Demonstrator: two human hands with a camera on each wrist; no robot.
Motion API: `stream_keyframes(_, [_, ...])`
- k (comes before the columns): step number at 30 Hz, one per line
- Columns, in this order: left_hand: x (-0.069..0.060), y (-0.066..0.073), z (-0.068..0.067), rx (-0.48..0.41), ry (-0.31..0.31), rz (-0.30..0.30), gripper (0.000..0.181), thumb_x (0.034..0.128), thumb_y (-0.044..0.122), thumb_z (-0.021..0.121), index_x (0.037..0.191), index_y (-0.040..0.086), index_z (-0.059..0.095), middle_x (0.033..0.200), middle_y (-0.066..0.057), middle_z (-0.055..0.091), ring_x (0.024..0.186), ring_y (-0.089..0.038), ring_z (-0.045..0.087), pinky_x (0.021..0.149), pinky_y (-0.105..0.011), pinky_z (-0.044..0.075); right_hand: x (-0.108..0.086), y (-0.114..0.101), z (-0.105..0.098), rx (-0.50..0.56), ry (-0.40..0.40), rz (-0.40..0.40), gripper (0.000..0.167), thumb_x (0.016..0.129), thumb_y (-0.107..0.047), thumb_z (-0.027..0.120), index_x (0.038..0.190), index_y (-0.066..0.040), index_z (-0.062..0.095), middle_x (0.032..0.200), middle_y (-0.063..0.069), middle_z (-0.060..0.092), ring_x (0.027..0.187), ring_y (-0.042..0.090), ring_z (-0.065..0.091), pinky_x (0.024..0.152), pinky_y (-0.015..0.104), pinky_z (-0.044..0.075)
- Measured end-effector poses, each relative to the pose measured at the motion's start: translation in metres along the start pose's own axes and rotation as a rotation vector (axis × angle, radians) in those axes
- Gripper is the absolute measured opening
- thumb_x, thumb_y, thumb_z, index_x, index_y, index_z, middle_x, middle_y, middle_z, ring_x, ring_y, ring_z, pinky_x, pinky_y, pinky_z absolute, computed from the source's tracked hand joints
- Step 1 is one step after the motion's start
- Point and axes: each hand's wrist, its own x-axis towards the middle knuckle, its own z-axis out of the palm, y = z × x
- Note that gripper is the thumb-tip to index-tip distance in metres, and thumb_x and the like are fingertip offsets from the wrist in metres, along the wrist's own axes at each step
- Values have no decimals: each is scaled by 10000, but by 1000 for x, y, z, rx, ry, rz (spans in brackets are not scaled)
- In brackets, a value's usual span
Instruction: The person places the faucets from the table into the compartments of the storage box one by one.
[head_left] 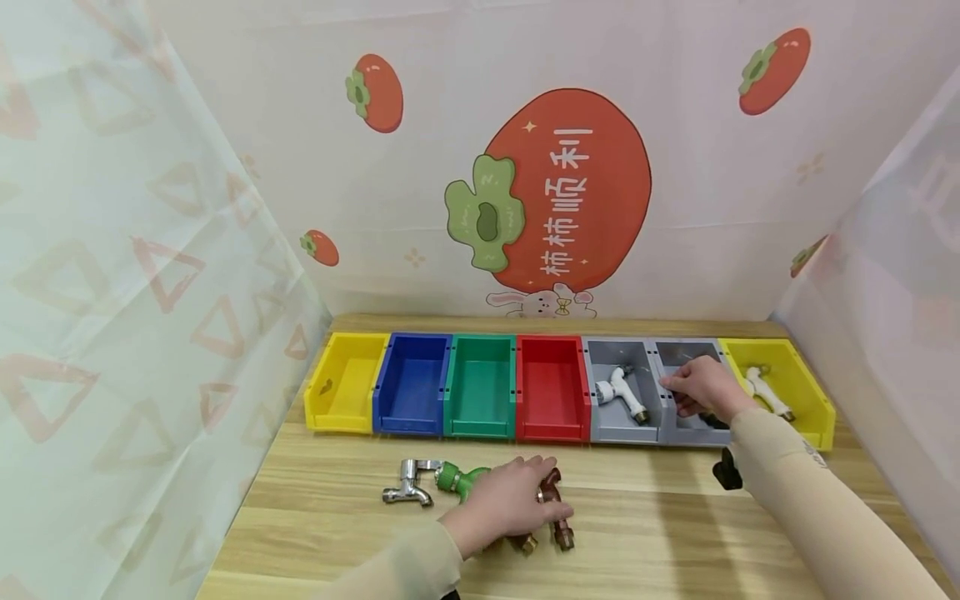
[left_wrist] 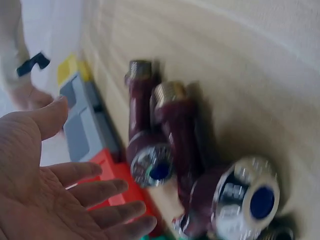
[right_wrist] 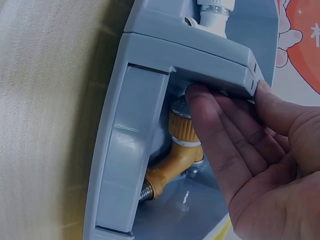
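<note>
In the head view my left hand [head_left: 510,500] reaches over the taps at the front of the table, fingers spread. Its palm holds nothing in the left wrist view, where a dark red tap [left_wrist: 182,150] and a second dark red tap [left_wrist: 140,110] lie beside the fingers. My right hand [head_left: 708,387] is at the right grey bin [head_left: 686,435]. In the right wrist view its fingers extend inside that bin, and the thumb is at the rim of the divider. An orange tap [right_wrist: 182,160] lies in the bin, its knob partly behind the fingertips.
A chrome tap [head_left: 408,487] and a green tap [head_left: 461,479] lie left of my left hand. One white tap [head_left: 621,393] is in the other grey bin, another white tap [head_left: 767,392] in the right yellow bin [head_left: 813,408]. Red [head_left: 553,429], green, blue and yellow bins stand further left.
</note>
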Motion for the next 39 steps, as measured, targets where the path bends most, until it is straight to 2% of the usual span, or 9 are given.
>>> stream_keyframes(8, [3, 11, 28, 176, 15, 44, 875, 817, 757, 672, 1416, 126, 585, 1410, 1, 609, 1247, -270, 594, 1020, -436, 517, 0, -1, 1, -28, 11, -8, 310, 1046, -194, 606, 929, 72, 713, 742, 120, 661, 648, 209, 690, 704, 448, 636])
stream_keyframes(13, [4, 15, 33, 200, -20, 24, 957, 809, 791, 646, 1514, 159, 504, 1551, 20, 494, 1403, -316, 477, 1142, -502, 411, -1, -2, 1, -31, 14, -14, 321, 1047, -199, 608, 940, 85, 711, 749, 136, 663, 649, 221, 686, 689, 441, 635])
stream_keyframes(16, [4, 15, 36, 231, -15, 31, 996, 785, 810, 651, 1543, 191, 467, 1581, 37, 456, 1435, -342, 431, 1173, -536, 361, -2, -1, 2, -29, 15, -16, 321, 1048, -196, 605, 941, 89, 708, 747, 139, 663, 650, 227, 685, 687, 442, 635])
stream_keyframes(21, [4, 12, 44, 322, 56, 79, 1028, 752, 819, 676, 1551, 212, 452, 1578, 51, 455, 1412, -349, 446, 1150, -549, 379, -3, 0, 2, -27, 15, -21, 321, 1050, -192, 602, 936, 90, 707, 737, 138, 657, 644, 229, 680, 683, 446, 635])
stream_keyframes(25, [5, 6, 50, 352, 110, 113, 1030, 757, 803, 687, 1559, 206, 442, 1578, 44, 457, 1394, -348, 471, 1139, -543, 396, -3, 0, 2, -22, 16, -22, 321, 1051, -190, 600, 948, 94, 707, 734, 133, 655, 641, 229, 679, 682, 447, 635])
stream_keyframes(33, [8, -7, 59, 402, 126, 191, 1022, 782, 834, 627, 1573, 218, 428, 1614, 26, 408, 1422, -342, 443, 1143, -537, 400, -3, 1, 3, -22, 15, -23, 323, 1052, -195, 599, 958, 94, 707, 741, 136, 661, 646, 232, 682, 680, 442, 635])
stream_keyframes(39, [7, -12, 58, 429, 147, 268, 917, 829, 807, 602, 1538, 239, 481, 1606, -19, 417, 1404, -351, 460, 1110, -504, 446, -3, 1, 3, -25, 17, -27, 327, 1048, -201, 606, 954, 95, 708, 740, 136, 659, 645, 229, 679, 676, 438, 635])
